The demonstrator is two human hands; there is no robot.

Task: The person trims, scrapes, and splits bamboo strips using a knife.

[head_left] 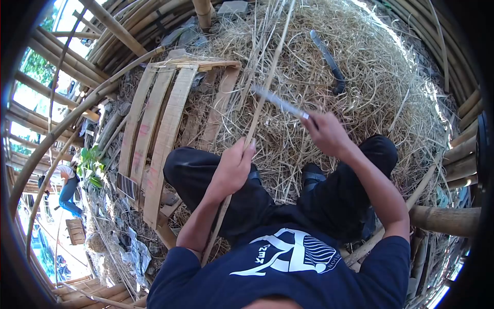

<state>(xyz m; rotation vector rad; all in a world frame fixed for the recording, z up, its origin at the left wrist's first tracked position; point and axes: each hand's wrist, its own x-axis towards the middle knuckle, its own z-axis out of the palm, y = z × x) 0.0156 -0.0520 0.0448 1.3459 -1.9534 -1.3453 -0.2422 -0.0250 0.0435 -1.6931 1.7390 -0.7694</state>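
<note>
My left hand [233, 167] is closed around a long, thin bamboo strip [271, 72]. The strip runs from beside my left arm, over my knee and up past the top of the view. In my right hand [328, 135] is a knife [282, 104], gripped by its handle. Its blade, slightly blurred, points up and left, with the tip at or close to the strip above my left hand; whether they touch I cannot tell. A second blade with a dark curved handle [329, 64] lies on the shavings further ahead.
Pale shavings [370, 67] cover the ground around my feet. To the left lies a wooden slatted pallet [167, 129]. Bamboo poles [92, 67] line the left, and a thick pole [445, 220] lies at right. Another person [68, 188] is far left, outside.
</note>
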